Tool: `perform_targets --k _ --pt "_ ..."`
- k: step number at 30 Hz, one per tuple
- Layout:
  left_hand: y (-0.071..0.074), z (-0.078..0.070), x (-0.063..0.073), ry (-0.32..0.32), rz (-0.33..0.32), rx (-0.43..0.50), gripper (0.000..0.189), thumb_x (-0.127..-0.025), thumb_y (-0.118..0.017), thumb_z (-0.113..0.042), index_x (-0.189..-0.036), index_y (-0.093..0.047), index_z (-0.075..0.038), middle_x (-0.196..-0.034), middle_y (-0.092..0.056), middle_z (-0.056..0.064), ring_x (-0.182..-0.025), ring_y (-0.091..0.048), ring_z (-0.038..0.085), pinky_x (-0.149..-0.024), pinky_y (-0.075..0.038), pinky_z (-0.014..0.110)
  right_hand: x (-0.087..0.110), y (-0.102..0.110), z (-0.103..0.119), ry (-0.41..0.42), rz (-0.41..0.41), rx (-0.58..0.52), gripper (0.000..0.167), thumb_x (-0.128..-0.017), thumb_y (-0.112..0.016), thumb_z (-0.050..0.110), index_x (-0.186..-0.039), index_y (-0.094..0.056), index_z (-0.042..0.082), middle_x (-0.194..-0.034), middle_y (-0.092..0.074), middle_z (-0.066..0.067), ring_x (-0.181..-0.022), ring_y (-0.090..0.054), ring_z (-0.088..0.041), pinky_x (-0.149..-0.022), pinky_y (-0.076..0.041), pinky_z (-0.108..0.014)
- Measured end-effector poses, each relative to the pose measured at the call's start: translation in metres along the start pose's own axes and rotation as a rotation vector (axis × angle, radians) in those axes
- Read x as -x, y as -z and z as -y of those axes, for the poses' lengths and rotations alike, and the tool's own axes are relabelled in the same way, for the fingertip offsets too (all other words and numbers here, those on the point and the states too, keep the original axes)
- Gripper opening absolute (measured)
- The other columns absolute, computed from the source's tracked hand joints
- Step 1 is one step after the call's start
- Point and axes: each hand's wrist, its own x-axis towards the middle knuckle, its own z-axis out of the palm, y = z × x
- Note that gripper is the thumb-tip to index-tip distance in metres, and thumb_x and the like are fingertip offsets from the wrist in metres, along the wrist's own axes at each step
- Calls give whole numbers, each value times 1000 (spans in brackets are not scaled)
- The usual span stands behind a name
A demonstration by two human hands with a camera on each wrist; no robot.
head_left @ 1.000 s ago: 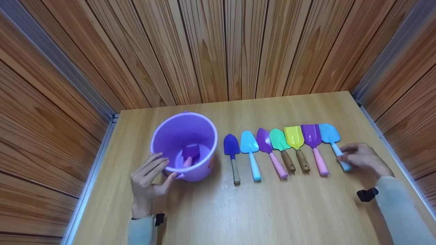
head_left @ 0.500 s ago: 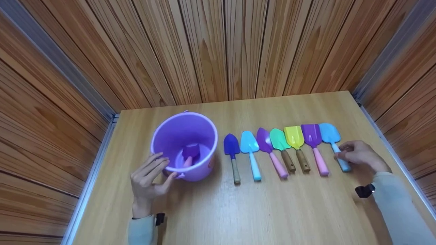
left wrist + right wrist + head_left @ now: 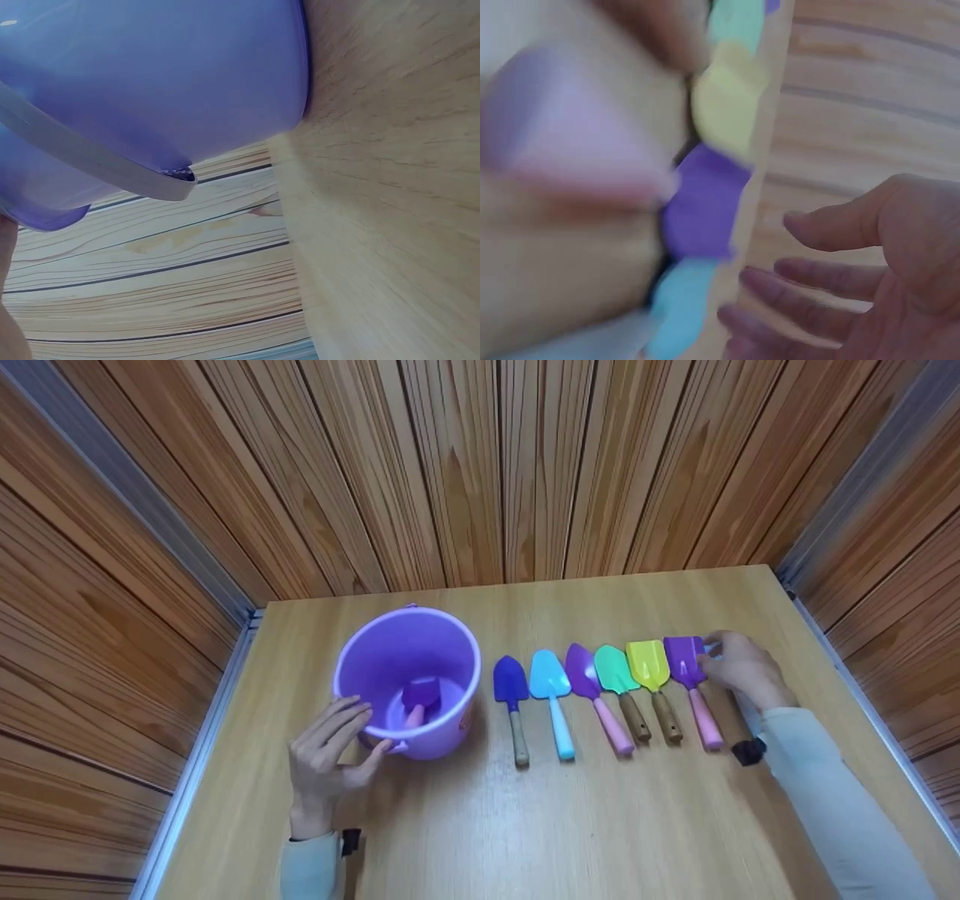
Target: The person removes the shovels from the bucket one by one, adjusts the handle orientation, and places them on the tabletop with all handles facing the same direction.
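Note:
My left hand (image 3: 322, 757) holds the near-left rim of a purple bucket (image 3: 409, 637), fingers over the edge and thumb by the handle lug. The bucket's side (image 3: 172, 75) and carrying handle (image 3: 90, 154) fill much of the left wrist view. Inside the bucket lies a toy shovel (image 3: 421, 691) with a purple blade and pink handle. My right hand (image 3: 742, 664), fingers apart and holding nothing, is over the rightmost light-blue shovel, hiding its blade in the head view. That light-blue blade (image 3: 682, 307) shows below the purple blade (image 3: 705, 202) in the right wrist view.
A row of toy shovels lies right of the bucket: dark blue (image 3: 511, 679), light blue (image 3: 550, 673), purple with pink handle (image 3: 583, 669), green (image 3: 616, 667), yellow (image 3: 649, 664) and square purple (image 3: 684, 660). Wood-panelled walls (image 3: 465, 472) enclose the wooden table (image 3: 585, 825).
My right hand has left the rightmost light-blue shovel's handle and moved forward and left, over its blade. The left hand and bucket stay in place.

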Motion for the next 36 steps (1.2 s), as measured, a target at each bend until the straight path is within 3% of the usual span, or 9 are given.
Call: perform_targets --k 8,15,24,28,30,32,36 --pt "-1 -2 2 10 -27 -20 55 -91 -80 -55 -103 -84 -1 -103 -82 16 -94 -80 40 -108 -58 32 -14 -22 97 241 -77 -16 42 -110 -57 23 -145 -60 -1 -137 -67 -27 -122 -67 -45 -95 -61 -58" --pt "-4 -1 5 -23 -85 -43 53 -90 -82 -55 -98 -85 -2 -99 -83 15 -89 -79 38 -105 -60 33 -8 -62 180 473 -109 -44 30 -108 -60 12 -135 -70 5 -131 -73 -18 -115 -72 -35 -93 -64 -50" --pt "-10 1 4 -28 -92 -20 54 -89 -83 -55 -96 -85 -2 -94 -83 13 -85 -79 36 -103 -61 31 -1 -121 250 973 -166 -18 20 -104 -69 13 -118 -77 3 -111 -73 -11 -101 -73 -23 -89 -66 -32" --pt "-9 0 5 -23 -84 -10 53 -89 -84 -54 -96 -85 -1 -94 -82 13 -85 -79 36 -103 -61 31 1 -136 274 1156 -248 124 14 -99 -74 10 -110 -79 4 -110 -74 -10 -103 -70 -23 -92 -64 -30" --pt "-8 -1 6 -18 -81 -11 54 -89 -84 -55 -97 -85 -2 -95 -83 13 -85 -79 35 -104 -60 31 8 -140 287 1182 -197 194 16 -99 -75 13 -113 -79 6 -111 -75 -9 -104 -71 -22 -93 -64 -31" --pt "-7 -1 7 -14 -76 -15 54 -89 -84 -55 -97 -85 -2 -95 -83 12 -86 -79 35 -105 -60 30 15 -144 300 1168 -81 238 21 -101 -73 18 -119 -78 7 -114 -76 -9 -105 -72 -22 -96 -63 -34" --pt "-6 0 6 -7 -70 -22 54 -89 -83 -56 -98 -85 -2 -97 -83 12 -87 -79 34 -106 -58 29 25 -152 323 1019 135 264 37 -107 -66 32 -134 -73 8 -122 -75 -10 -109 -72 -22 -100 -63 -38"
